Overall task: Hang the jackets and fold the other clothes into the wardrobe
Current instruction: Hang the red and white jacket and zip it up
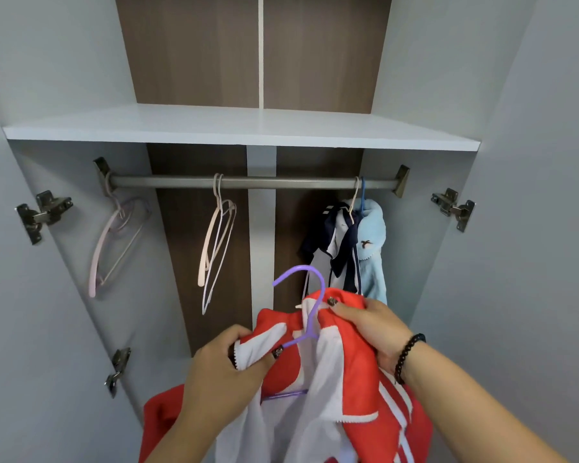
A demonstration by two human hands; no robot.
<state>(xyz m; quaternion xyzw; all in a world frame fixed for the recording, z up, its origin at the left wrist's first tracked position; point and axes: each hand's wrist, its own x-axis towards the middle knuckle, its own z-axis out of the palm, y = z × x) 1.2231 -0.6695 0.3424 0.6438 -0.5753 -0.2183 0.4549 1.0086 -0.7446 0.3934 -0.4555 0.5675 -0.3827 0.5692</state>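
Two hands hold a red and white jacket (pixel 345 372) on a purple hanger (pixel 310 315), low in front of the rail (pixel 254 182). Left hand (pixel 221 365) pinches the collar edge; right hand (pixel 371 325) grips the shoulder. Between the middle hangers (pixel 216 242) and the hung jackets (pixel 351 248) at the rail's right end is open room. More hangers (pixel 114 242) sit at the left end. Picture's bottom edge cuts off the jacket.

Open wardrobe interior, doors swung wide.
White shelf (pixel 241 128) above a grey metal rail (pixel 281 182); brown wood-grain back panel (pixel 194 55) with pale centre strip; metal hinges (pixel 42 213) on grey side walls.
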